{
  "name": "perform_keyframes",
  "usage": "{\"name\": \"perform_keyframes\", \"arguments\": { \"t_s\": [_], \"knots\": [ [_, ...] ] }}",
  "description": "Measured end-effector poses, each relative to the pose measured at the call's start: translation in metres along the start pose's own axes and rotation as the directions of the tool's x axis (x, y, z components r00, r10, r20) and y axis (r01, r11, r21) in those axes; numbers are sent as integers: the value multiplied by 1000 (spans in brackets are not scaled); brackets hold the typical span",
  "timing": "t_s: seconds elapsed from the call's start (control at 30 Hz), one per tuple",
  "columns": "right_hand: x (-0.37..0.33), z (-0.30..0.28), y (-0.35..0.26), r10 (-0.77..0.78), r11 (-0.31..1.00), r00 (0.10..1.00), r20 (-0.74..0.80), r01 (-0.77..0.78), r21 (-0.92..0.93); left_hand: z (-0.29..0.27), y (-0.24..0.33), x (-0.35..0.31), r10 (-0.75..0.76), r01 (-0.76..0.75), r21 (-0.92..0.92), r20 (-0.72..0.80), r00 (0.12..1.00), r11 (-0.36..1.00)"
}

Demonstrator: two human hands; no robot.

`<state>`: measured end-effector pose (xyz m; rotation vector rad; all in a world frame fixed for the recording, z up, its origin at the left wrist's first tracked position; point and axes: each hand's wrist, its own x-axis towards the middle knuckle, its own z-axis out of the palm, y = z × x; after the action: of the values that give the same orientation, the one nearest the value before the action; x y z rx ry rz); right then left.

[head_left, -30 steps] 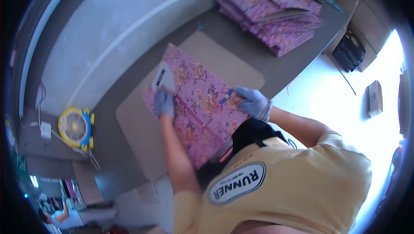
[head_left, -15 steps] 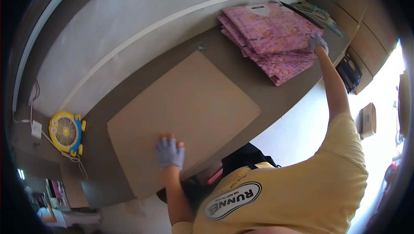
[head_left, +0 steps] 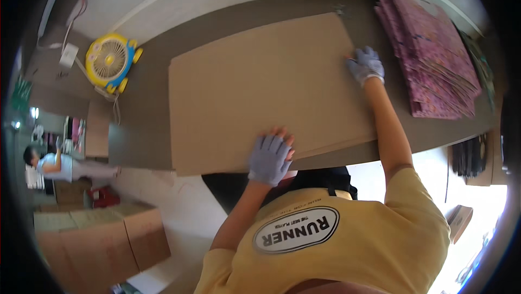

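Observation:
A brown cardboard sheet [head_left: 260, 77], apparently one of a few layered together, lies flat on the dark tabletop in front of me. My left hand [head_left: 269, 157], in a grey glove that leaves the fingertips bare, rests on the sheet close to its front edge, fingers stretched out. At the sheet's right edge, my right hand [head_left: 367, 66] touches down with gloved fingers spread and nothing visibly gripped. To the right of that hand lies a stack of pink floral flat bags [head_left: 429, 55], folded and piled unevenly.
On the table's left stands a yellow and blue fan [head_left: 110, 62], beside a white socket box [head_left: 68, 55] with cords. Cardboard boxes [head_left: 92, 245] sit on the floor at lower left. Another person [head_left: 59, 164] stands beyond them. A small carton [head_left: 460, 222] lies at the right.
My right hand has left the pink bags and come down on the cardboard's right edge. My left hand remains on the cardboard near its front. The view has turned.

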<state>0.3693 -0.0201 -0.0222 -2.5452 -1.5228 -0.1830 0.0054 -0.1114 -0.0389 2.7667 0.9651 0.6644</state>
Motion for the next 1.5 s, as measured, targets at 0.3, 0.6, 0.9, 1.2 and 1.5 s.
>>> {"name": "perform_keyframes", "arguments": {
  "t_s": [0.3, 0.6, 0.9, 1.2, 1.5],
  "knots": [
    [5, 17, 22, 107, 696, 994, -23, -59, 716, -4, 6, 0, -33, 28, -52, -108, 994, 998],
    [0, 29, 33, 10, 902, 992, -123, 45, 430, -11, -20, 18, -72, 62, 94, 109, 991, 994],
    [-17, -6, -3, -60, 988, 997, -45, 66, 140, -8, -21, 30, -102, 80, 134, 167, 981, 988],
    [-12, 18, 10, -45, 986, 993, -113, 63, 157, -75, -228, 20, -735, 782, 446, -327, 595, 435],
    [-9, 17, 8, -36, 990, 996, -77, 46, 131, -103, -284, 29, -913, 914, 262, -189, 363, 309]
  ]
}}
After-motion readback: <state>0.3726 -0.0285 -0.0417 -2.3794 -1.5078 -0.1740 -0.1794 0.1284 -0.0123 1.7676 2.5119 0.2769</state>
